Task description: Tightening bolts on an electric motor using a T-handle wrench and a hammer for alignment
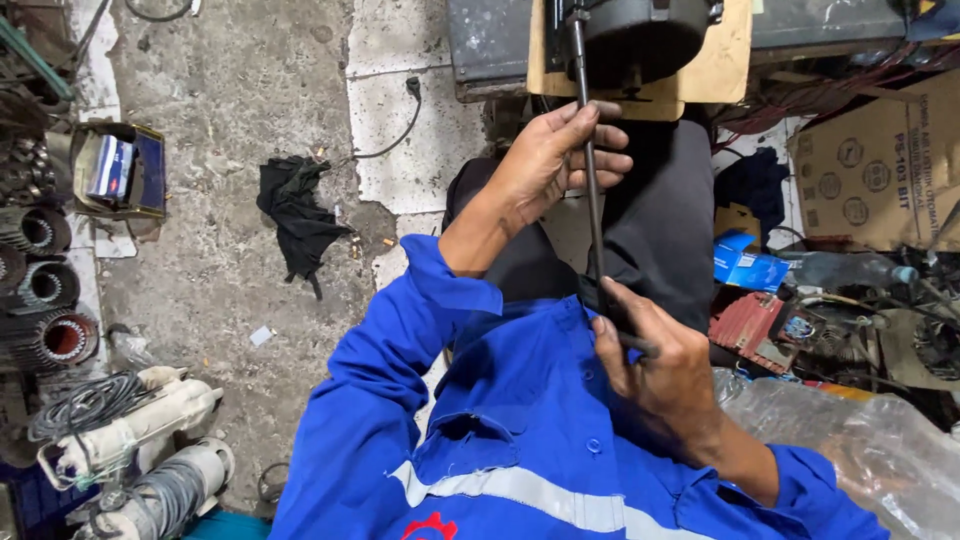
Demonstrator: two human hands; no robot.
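Observation:
A long thin dark metal rod [592, 190] runs from my lap up to a black motor housing [640, 35] resting on a light wooden board [720, 60]. My left hand [560, 155] wraps its fingers around the rod's upper half, just below the board. The rod's lower end sits in the grip of my right hand [655, 365], close against my blue work shirt. My dark trousers lie beneath both hands.
A black rag [298, 215] lies on the stained concrete floor at left. Stator cores [45, 285], a small open box [115, 170] and wound motors [140, 420] line the left edge. At right sit a cardboard carton [880, 165], a blue box [745, 262] and clear plastic [860, 440].

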